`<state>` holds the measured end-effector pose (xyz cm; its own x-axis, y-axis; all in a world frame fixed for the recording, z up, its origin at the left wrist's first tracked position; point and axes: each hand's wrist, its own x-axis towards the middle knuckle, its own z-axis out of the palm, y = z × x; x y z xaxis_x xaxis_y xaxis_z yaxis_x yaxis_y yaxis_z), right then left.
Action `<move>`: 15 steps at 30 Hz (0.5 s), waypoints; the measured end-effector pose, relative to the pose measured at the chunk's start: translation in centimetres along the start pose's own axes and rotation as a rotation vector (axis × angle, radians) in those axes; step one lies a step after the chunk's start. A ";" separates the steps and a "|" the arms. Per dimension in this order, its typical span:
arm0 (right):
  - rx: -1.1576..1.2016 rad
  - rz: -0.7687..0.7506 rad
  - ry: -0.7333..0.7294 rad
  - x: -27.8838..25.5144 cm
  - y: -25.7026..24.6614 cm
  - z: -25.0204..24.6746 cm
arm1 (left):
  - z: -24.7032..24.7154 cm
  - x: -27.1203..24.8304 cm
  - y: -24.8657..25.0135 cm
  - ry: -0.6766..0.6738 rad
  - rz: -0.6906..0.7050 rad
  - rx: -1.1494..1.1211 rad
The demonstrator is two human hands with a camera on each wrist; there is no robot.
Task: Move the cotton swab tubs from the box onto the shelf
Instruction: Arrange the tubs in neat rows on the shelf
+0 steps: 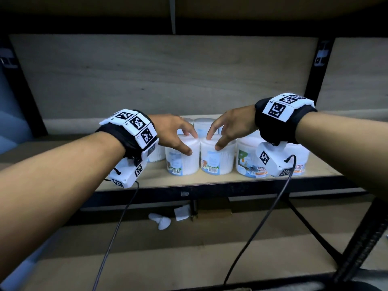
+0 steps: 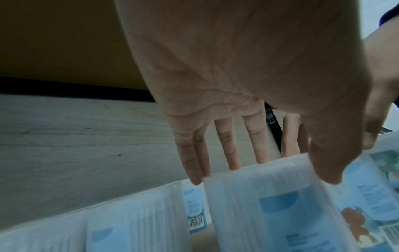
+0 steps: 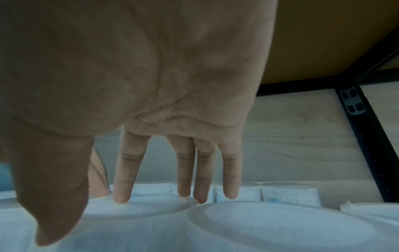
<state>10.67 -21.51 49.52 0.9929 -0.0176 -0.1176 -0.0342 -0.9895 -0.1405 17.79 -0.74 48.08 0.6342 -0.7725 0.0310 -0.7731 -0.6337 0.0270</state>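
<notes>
Several white cotton swab tubs stand on the wooden shelf board (image 1: 168,179). My left hand (image 1: 190,143) grips one front-row tub (image 1: 180,162) from above, thumb on its front wall and fingers over the lid's far rim. The left wrist view shows the same hold, left hand (image 2: 270,170) on that tub (image 2: 270,196). My right hand (image 1: 213,142) holds the neighbouring tub (image 1: 216,162) likewise, index tip on the lid and thumb at the front rim. In the right wrist view, right hand (image 3: 108,220) fingers reach across its lid (image 3: 140,209). Both tubs stand upright on the board, side by side.
More tubs stand to the right (image 1: 251,162) and in a back row (image 1: 204,123). Bare shelf board lies to the left. A black upright (image 1: 315,80) and the upper shelf bound the bay. Below are brown cardboard (image 1: 189,259), white scraps (image 1: 159,221) and wrist cables.
</notes>
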 end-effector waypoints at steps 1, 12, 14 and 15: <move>0.001 -0.005 0.001 -0.2 0.0 0.1 | 0.0 -0.2 0.0 -0.002 0.002 0.000; 0.001 -0.030 -0.026 -2.8 -1.0 0.0 | 0.0 -1.8 0.7 -0.020 0.022 0.021; -0.002 -0.017 -0.032 -3.1 -1.3 -0.1 | 0.1 -1.9 0.8 -0.029 0.007 0.010; -0.003 -0.007 -0.026 -3.1 -1.5 -0.2 | 0.0 -1.9 0.8 -0.034 -0.004 0.004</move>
<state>7.62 -20.00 50.30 0.9898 -0.0067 -0.1425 -0.0267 -0.9899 -0.1389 15.99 0.24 48.04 0.6370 -0.7709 -0.0030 -0.7706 -0.6368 0.0230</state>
